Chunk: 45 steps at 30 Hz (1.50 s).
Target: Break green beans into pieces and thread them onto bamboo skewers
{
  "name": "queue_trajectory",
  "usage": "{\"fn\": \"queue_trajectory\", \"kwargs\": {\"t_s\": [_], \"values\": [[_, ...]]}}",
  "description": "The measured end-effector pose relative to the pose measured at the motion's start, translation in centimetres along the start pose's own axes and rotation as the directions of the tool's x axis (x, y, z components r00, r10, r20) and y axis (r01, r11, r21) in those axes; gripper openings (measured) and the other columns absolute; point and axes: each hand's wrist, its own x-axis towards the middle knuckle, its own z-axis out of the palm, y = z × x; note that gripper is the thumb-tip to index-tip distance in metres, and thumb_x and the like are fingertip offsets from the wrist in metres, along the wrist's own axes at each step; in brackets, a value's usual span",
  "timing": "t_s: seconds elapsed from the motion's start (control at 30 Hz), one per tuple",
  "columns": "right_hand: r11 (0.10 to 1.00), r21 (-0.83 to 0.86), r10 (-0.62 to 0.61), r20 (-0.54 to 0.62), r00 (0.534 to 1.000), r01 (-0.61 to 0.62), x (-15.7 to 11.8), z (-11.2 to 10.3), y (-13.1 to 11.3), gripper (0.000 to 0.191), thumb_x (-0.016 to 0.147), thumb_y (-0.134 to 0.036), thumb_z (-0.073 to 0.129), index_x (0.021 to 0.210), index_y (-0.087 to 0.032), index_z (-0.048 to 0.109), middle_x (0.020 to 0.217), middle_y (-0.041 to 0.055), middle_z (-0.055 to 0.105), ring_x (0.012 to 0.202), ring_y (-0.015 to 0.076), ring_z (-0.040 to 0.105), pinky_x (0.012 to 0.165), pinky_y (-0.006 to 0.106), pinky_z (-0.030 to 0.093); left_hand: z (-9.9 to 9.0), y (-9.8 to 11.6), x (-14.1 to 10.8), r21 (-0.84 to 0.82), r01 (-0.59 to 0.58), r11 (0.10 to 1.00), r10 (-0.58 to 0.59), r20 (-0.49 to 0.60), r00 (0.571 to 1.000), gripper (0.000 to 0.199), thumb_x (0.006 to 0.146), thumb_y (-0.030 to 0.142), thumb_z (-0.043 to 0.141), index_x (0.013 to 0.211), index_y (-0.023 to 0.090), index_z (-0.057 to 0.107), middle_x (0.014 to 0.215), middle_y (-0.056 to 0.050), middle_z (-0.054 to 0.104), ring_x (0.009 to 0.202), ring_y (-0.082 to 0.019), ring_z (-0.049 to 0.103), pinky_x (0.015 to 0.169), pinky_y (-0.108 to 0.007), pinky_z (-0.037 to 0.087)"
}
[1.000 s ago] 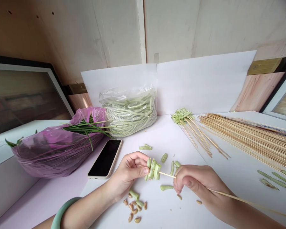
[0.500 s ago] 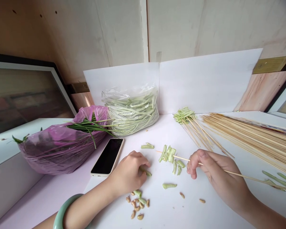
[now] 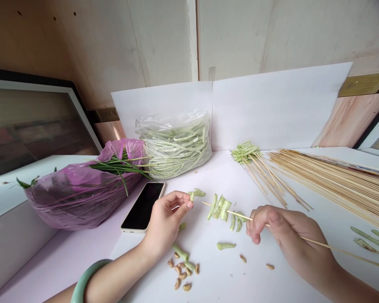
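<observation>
My right hand (image 3: 284, 231) is closed around a thin bamboo skewer (image 3: 322, 244) whose tip points left. Several cut green bean pieces (image 3: 224, 209) are threaded crosswise near that tip. Left of the tip, my left hand (image 3: 169, 214) pinches a short piece of green bean (image 3: 192, 196) between thumb and fingers, apart from the skewer. Loose bean pieces (image 3: 226, 246) lie on the white table (image 3: 208, 273) below the skewer. Close to my left wrist are more bean pieces (image 3: 180, 252) and several brown bean seeds (image 3: 182, 276).
A pink bag (image 3: 82, 193) of green stalks and a phone (image 3: 143, 207) lie on the left. Behind stands a clear bag (image 3: 180, 147) of long beans. Finished bean skewers (image 3: 246, 151) and a pile of bare skewers (image 3: 328, 181) lie at the back right.
My left hand has risen from the table with a bean piece now in its pinch, turning toward the skewer tip. The right hand and skewer have shifted slightly down.
</observation>
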Motion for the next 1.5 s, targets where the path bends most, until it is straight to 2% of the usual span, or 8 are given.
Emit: {"fn": "queue_trajectory", "kwargs": {"t_s": [0.13, 0.27, 0.4, 0.57, 0.97, 1.2, 1.5], "values": [[0.998, -0.020, -0.051, 0.093, 0.994, 0.053, -0.49, -0.09, -0.08, 0.044, 0.097, -0.043, 0.037, 0.067, -0.021, 0.060, 0.059, 0.0011, 0.062, 0.057, 0.0157, 0.062, 0.058, 0.025, 0.049, 0.41, 0.18, -0.64, -0.191, 0.081, 0.978, -0.074, 0.044, 0.996, 0.022, 0.067, 0.031, 0.078, 0.073, 0.016, 0.063, 0.070, -0.004, 0.069, 0.078, -0.020, 0.063, 0.072, -0.027, 0.045], [0.995, -0.059, -0.076, 0.159, 0.984, 0.086, -0.83, -0.31, -0.24, 0.041, 0.096, -0.046, 0.036, 0.072, -0.022, 0.060, 0.062, 0.0020, 0.064, 0.064, 0.0185, 0.066, 0.066, 0.028, 0.052, 0.63, 0.49, -1.05, -0.240, 0.164, 0.957, -0.148, 0.083, 0.985, 0.023, 0.067, 0.032, 0.079, 0.074, 0.016, 0.063, 0.073, -0.004, 0.070, 0.069, -0.014, 0.057, 0.063, -0.022, 0.040], [0.987, -0.096, -0.110, 0.193, 0.975, 0.130, -0.73, -0.36, -0.38, 0.041, 0.096, -0.046, 0.036, 0.072, -0.021, 0.059, 0.061, 0.0023, 0.062, 0.062, 0.0179, 0.063, 0.060, 0.026, 0.049, 0.72, 0.57, -1.11, -0.292, 0.206, 0.934, -0.182, 0.108, 0.977, 0.022, 0.067, 0.032, 0.078, 0.073, 0.015, 0.065, 0.071, -0.003, 0.069, 0.064, -0.012, 0.053, 0.063, -0.021, 0.039], [0.984, -0.088, -0.138, 0.193, 0.971, 0.157, -0.63, -0.31, -0.34, 0.038, 0.096, -0.044, 0.038, 0.073, -0.021, 0.058, 0.062, 0.0021, 0.062, 0.062, 0.0173, 0.062, 0.061, 0.026, 0.049, 0.67, 0.42, -1.06, -0.312, 0.211, 0.926, -0.176, 0.136, 0.975, 0.021, 0.068, 0.032, 0.078, 0.076, 0.016, 0.067, 0.072, -0.003, 0.069, 0.070, -0.013, 0.056, 0.068, -0.021, 0.041], [0.984, -0.095, -0.129, 0.227, 0.965, 0.154, -0.74, -0.41, -0.40, 0.035, 0.096, -0.043, 0.038, 0.075, -0.022, 0.056, 0.066, 0.0021, 0.062, 0.065, 0.0171, 0.062, 0.062, 0.026, 0.047, 0.59, 0.28, -1.09, -0.314, 0.206, 0.927, -0.175, 0.125, 0.977, 0.023, 0.066, 0.032, 0.080, 0.076, 0.015, 0.067, 0.069, -0.001, 0.069, 0.064, -0.010, 0.052, 0.063, -0.019, 0.039], [0.985, -0.072, -0.137, 0.239, 0.961, 0.158, -0.70, -0.41, -0.32, 0.035, 0.097, -0.042, 0.038, 0.075, -0.021, 0.056, 0.066, 0.0024, 0.061, 0.064, 0.0168, 0.061, 0.061, 0.026, 0.047, 0.73, 0.22, -0.88, -0.294, 0.157, 0.943, -0.132, 0.105, 0.986, 0.024, 0.062, 0.030, 0.083, 0.071, 0.015, 0.067, 0.062, -0.002, 0.070, 0.062, -0.011, 0.057, 0.061, -0.019, 0.041], [0.990, 0.008, -0.136, 0.264, 0.955, 0.139, -0.34, -0.36, 0.23, 0.034, 0.097, -0.043, 0.037, 0.077, -0.022, 0.056, 0.068, 0.0016, 0.061, 0.065, 0.0159, 0.059, 0.061, 0.026, 0.047, 0.73, 0.03, -0.97, -0.356, 0.215, 0.910, -0.163, 0.169, 0.972, 0.021, 0.063, 0.027, 0.083, 0.073, 0.014, 0.070, 0.061, -0.001, 0.071, 0.058, -0.008, 0.059, 0.062, -0.017, 0.043]]}}
